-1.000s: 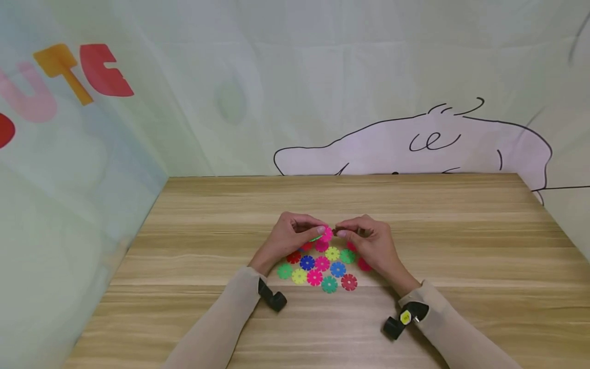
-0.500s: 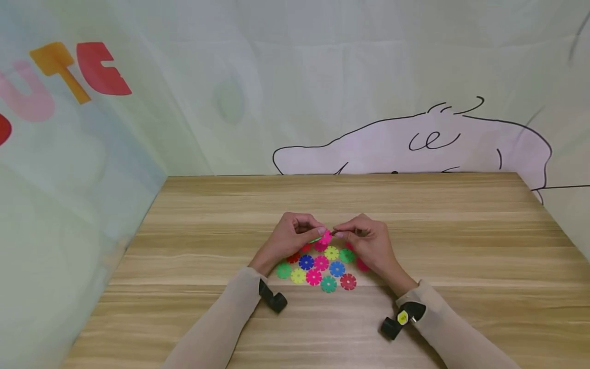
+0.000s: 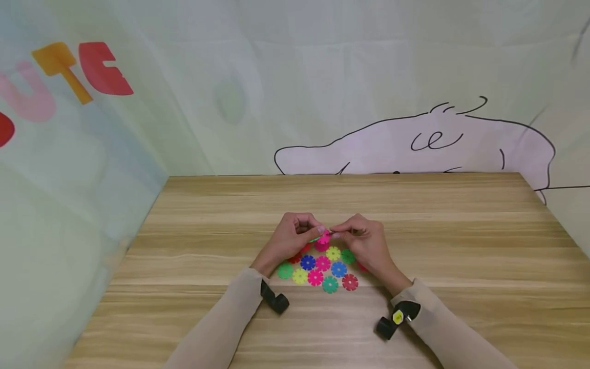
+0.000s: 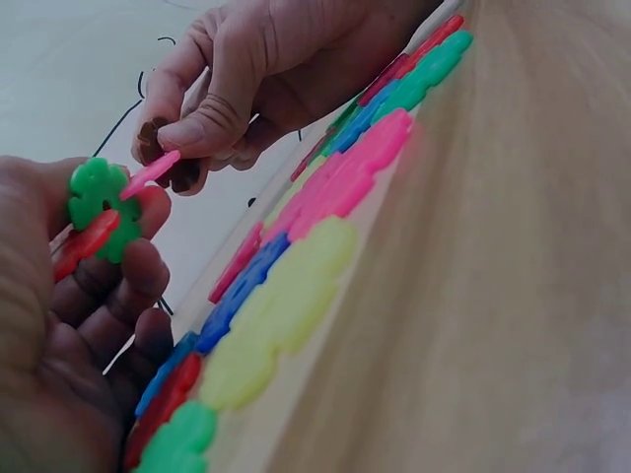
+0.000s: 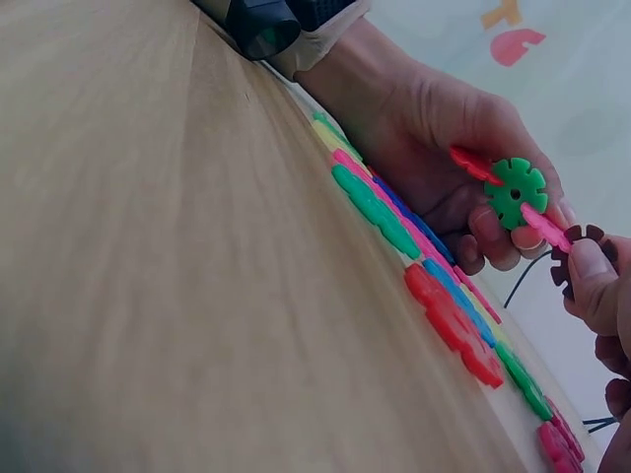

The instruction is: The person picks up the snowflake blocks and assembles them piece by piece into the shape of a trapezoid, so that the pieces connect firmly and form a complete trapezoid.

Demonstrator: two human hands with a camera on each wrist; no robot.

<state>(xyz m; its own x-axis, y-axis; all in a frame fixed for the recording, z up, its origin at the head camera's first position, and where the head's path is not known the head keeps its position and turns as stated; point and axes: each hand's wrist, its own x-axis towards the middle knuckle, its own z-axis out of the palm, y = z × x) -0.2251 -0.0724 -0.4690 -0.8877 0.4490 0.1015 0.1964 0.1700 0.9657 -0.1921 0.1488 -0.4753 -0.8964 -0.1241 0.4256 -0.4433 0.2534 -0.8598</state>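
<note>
My left hand point(image 3: 292, 238) grips a green notched plastic disc point(image 5: 529, 180), one of the snowflake-shaped linking kind. A red disc point(image 5: 473, 164) and a pink disc point(image 5: 544, 227) are slotted into it at an angle. My right hand point(image 3: 366, 243) pinches a dark brown disc point(image 5: 559, 273) between thumb and forefinger. Its rim meets the pink disc's outer edge; whether the notches interlock I cannot tell. Below both hands, several loose discs lie flat, among them a blue disc point(image 3: 308, 263), a yellow disc point(image 3: 300, 277) and a teal disc point(image 3: 330, 284).
The discs lie on a wood-grain table point(image 3: 221, 318). Behind it hangs a printed backdrop point(image 3: 295, 92) with letters and a line drawing. Each wrist wears a black camera, such as the right one point(image 3: 386, 328). Parts of some discs are hidden under the hands.
My right hand has shifted left toward my left hand, bringing the brown disc up against the pink one. The left hand stays nearly still, and the loose discs lie as before.
</note>
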